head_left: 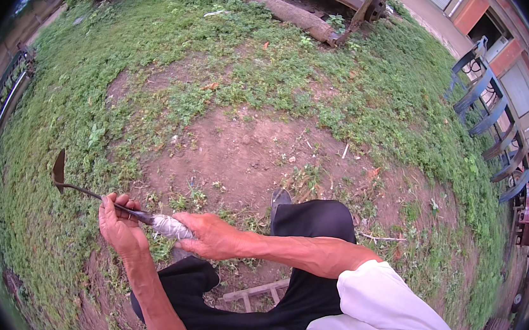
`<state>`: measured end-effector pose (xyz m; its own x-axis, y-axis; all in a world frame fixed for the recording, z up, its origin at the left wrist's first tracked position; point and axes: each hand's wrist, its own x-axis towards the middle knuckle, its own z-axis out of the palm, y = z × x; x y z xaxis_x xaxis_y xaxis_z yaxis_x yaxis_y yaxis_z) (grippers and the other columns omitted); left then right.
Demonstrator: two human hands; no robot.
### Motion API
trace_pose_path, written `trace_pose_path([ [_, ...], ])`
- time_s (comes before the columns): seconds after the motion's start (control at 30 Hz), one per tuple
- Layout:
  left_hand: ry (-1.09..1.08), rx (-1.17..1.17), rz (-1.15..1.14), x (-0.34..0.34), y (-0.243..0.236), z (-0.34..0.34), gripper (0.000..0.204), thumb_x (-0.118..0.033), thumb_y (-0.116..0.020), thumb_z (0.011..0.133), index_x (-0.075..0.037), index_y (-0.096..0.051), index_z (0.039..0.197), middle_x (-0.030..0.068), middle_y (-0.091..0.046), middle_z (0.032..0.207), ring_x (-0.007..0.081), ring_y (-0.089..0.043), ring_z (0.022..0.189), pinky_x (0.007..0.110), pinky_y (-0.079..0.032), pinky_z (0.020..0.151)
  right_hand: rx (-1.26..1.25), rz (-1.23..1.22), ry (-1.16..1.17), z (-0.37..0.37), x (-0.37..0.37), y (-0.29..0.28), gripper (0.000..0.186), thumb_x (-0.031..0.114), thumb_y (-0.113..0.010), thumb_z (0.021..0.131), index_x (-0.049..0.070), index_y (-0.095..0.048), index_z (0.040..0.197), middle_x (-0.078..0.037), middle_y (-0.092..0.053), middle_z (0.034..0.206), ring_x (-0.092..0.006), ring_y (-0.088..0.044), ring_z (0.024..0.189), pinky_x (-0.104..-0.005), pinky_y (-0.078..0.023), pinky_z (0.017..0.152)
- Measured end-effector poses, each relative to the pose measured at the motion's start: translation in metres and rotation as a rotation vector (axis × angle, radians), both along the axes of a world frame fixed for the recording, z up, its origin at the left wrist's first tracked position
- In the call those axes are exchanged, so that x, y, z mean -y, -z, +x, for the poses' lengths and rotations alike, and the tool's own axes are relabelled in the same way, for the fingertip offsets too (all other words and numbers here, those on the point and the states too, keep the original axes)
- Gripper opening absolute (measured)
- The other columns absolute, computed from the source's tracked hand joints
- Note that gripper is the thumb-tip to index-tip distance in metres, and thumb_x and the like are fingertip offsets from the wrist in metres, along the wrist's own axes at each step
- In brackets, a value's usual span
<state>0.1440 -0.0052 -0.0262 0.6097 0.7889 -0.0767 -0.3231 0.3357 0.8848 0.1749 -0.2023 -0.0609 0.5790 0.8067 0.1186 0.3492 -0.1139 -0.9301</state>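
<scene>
White sleeve (391,307) is lying nearest. My right hand (212,236) is clamping fingers round hoe's (143,216) pale-wrapped handle (170,226), left hand (122,229) curling fingers round dark shank (84,190), off to left above weedy ground (235,143). Hoe is seeming light, stiff; wrapping probably offering best grip.

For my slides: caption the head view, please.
Hoe held above weedy ground: left grip on the shaft, right grip on the wrapped handle.

You are outdoors in a weedy yard (78,115): low green plants (403,108) around bare soil (234,149), a log (291,18) at the far side, buildings (519,91) far right.
</scene>
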Motion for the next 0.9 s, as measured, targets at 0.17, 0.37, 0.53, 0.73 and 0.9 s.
trace_pose_path([
  [0.17, -0.029, 0.067, -0.258, 0.002, -0.004, 0.003, 0.037, -0.041, -0.044, 0.104, -0.005, -0.054, 0.103, 0.0015, -0.05, 0.073, 0.0118, -0.042, 0.06, 0.026, -0.037, 0.053, 0.098, 0.078, 0.048, -0.016, -0.004, 0.0, 0.05, 0.018, -0.069, 0.084, -0.003, -0.048, 0.124, -0.025, -0.062, 0.099, -0.0435, -0.063, 0.09, -0.0471, -0.051, 0.075],
  [0.37, 0.157, 0.255, -0.198, -0.011, 0.007, -0.002, 0.037, -0.04, -0.041, 0.105, -0.007, -0.054, 0.094, -0.0013, -0.039, 0.064, 0.0094, -0.032, 0.052, 0.023, -0.029, 0.045, 0.058, 0.108, 0.069, -0.022, -0.012, 0.002, 0.036, 0.017, -0.069, 0.085, -0.002, -0.046, 0.105, -0.022, -0.058, 0.086, -0.0447, -0.061, 0.078, -0.0504, -0.048, 0.066],
  [0.53, 0.151, 0.274, -0.199, 0.001, -0.005, 0.002, 0.034, -0.035, -0.04, 0.106, -0.008, -0.052, 0.09, -0.0046, -0.031, 0.06, 0.0066, -0.026, 0.049, 0.022, -0.026, 0.042, 0.027, 0.113, 0.074, -0.021, -0.01, 0.004, 0.032, 0.017, -0.068, 0.086, -0.001, -0.045, 0.099, -0.022, -0.057, 0.081, -0.0455, -0.06, 0.075, -0.0509, -0.046, 0.063],
  [0.73, 0.263, 0.34, -0.205, -0.006, -0.001, -0.001, 0.034, -0.035, -0.041, 0.106, -0.007, -0.053, 0.09, -0.0051, -0.031, 0.059, 0.0061, -0.025, 0.048, 0.022, -0.025, 0.042, 0.015, 0.205, 0.039, -0.019, -0.014, 0.015, 0.033, 0.022, -0.068, 0.088, 0.0, -0.045, 0.096, -0.024, -0.056, 0.076, -0.0462, -0.059, 0.072, -0.0499, -0.044, 0.059],
  [0.9, 0.281, 0.333, -0.194, -0.012, 0.002, -0.006, 0.035, -0.036, -0.041, 0.106, -0.007, -0.052, 0.091, -0.0049, -0.031, 0.059, 0.0064, -0.026, 0.048, 0.022, -0.026, 0.042, -0.096, 0.177, -0.017, -0.017, -0.014, 0.006, 0.036, 0.027, -0.068, 0.089, -0.001, -0.045, 0.094, -0.023, -0.054, 0.067, -0.0474, -0.056, 0.065, -0.0504, -0.043, 0.058],
])
